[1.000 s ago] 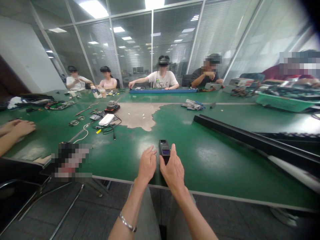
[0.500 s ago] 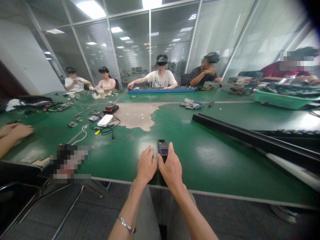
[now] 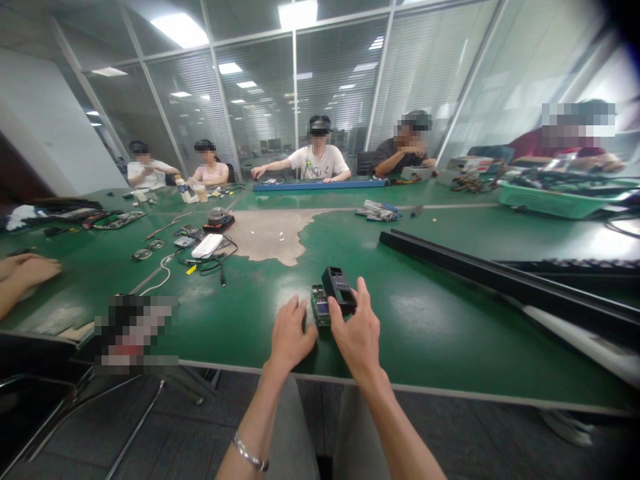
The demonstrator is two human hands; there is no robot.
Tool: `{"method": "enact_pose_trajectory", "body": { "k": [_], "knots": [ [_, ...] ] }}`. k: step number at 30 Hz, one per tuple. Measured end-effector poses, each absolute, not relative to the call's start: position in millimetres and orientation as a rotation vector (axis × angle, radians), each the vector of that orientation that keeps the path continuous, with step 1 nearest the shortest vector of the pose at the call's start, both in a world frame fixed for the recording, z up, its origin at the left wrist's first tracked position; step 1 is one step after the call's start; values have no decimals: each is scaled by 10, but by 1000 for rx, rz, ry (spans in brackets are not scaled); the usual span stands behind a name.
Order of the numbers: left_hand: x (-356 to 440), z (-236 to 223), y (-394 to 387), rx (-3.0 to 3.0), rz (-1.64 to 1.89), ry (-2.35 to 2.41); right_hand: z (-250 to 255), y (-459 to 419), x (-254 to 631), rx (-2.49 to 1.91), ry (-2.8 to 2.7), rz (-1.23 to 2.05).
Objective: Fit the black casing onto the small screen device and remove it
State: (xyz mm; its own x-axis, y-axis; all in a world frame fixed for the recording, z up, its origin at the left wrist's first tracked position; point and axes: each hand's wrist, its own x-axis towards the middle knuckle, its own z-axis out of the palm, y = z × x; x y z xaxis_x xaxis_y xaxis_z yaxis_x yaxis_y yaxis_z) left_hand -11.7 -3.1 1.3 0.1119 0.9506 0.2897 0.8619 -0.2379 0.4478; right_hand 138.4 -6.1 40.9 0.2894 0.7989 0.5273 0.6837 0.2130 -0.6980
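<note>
Black casing (image 3: pixel 336 280) tilted in right hand (image 3: pixel 359 330), thumb and fingers clamped on its sides, just right of circuit board (image 3: pixel 320 308) on near part of green table (image 3: pixel 425 347). Left hand (image 3: pixel 290 335) at board's left — thumb apart from fingers, grip empty; contact with board unclear. Farther left, white device (image 3: pixel 207 246); right, long black bar (image 3: pixel 450 268) — co-workers (image 3: pixel 320 162) seated along far side.

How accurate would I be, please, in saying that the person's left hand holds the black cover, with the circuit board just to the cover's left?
Not quite: the head view shows the right hand holding the black cover, not the left hand. The circuit board is just to the cover's left.
</note>
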Motion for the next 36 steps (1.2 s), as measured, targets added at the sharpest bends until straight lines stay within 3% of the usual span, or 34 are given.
{"method": "enact_pose_trajectory", "body": {
  "k": [11,36],
  "knots": [
    [-97,115,-59,2254,703,1817,29,-20,1850,-1725,-1430,49],
    [-94,107,-48,2295,682,1802,-11,-68,1858,-1776,-1492,-25]
  ]
}}
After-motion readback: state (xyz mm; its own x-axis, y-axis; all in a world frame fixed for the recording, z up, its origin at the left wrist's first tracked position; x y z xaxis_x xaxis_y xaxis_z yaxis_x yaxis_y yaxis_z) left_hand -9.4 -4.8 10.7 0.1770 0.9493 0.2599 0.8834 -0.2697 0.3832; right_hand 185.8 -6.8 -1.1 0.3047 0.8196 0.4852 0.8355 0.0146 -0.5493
